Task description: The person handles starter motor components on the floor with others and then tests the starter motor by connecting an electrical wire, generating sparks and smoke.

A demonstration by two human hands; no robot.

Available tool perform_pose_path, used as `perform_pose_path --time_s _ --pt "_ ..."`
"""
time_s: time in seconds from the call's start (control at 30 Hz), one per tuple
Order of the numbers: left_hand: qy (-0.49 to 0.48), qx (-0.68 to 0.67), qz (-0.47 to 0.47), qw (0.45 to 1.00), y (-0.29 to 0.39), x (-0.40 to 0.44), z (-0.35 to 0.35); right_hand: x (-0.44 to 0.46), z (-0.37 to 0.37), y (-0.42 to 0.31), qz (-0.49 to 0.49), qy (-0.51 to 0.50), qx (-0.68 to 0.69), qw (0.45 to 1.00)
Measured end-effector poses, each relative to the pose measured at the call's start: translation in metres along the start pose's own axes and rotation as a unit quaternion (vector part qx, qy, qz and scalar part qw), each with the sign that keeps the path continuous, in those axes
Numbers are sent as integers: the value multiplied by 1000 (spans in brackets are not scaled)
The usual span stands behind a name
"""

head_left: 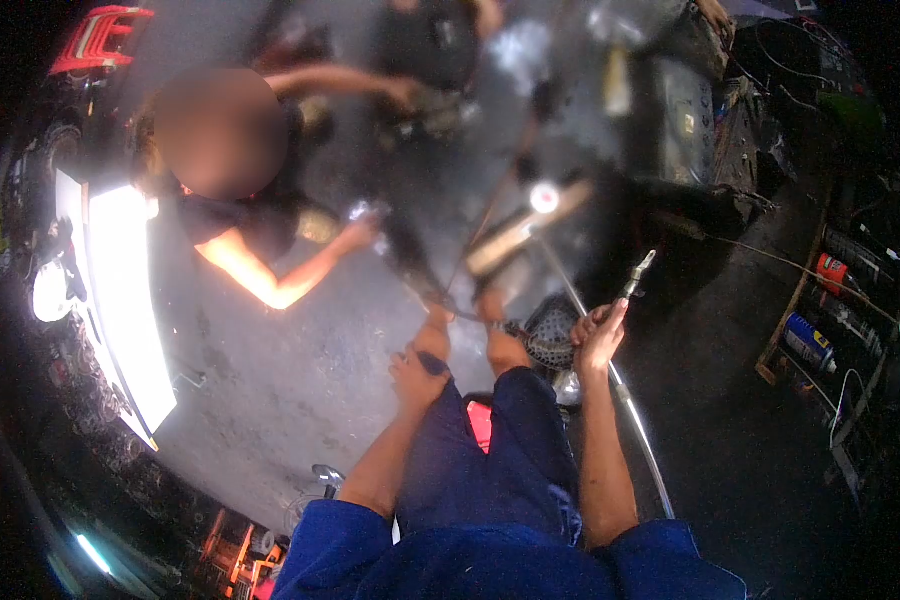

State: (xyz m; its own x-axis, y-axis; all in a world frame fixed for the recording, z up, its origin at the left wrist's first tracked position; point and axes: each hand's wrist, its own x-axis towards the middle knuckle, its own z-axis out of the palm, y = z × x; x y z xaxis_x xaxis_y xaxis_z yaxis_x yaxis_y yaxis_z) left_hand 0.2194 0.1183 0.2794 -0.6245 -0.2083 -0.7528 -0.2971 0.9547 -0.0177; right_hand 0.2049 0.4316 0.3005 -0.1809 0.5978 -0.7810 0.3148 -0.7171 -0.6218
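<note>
My right hand point(600, 335) is closed around a slim silver metal hand tool point(638, 275), its narrow tip pointing up and away from me. The blurred tip keeps me from telling its exact kind. A long shiny tube or bar point(622, 395) passes behind that wrist and runs down to the right. Beside the hand, near my right knee, is a dark perforated round metal part point(550, 340). My left hand point(417, 375) rests on my left knee, at the hem of my dark blue shorts, with its fingers spread and no tool in it.
To the left a co-worker's hand point(360, 232) holds something small and shiny. A bright lit panel point(130, 300) stands behind that person. A blurred wooden piece point(525, 230) lies ahead. Spray cans, one blue point(808, 340) and one red point(832, 273), sit on the right-hand rack.
</note>
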Motion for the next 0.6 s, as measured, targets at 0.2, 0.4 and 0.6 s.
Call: perform_pose_path --time_s 0.2,0.4,0.6 --pt "-13 3 8 1000 -6 5 2 13 4 -7 -26 19 -22 999" --pt "19 2 53 998 -6 5 10 39 -5 -9 -43 31 -29 998" --pt "30 -32 160 986 -15 16 18 52 -12 -22 -32 48 1 998"
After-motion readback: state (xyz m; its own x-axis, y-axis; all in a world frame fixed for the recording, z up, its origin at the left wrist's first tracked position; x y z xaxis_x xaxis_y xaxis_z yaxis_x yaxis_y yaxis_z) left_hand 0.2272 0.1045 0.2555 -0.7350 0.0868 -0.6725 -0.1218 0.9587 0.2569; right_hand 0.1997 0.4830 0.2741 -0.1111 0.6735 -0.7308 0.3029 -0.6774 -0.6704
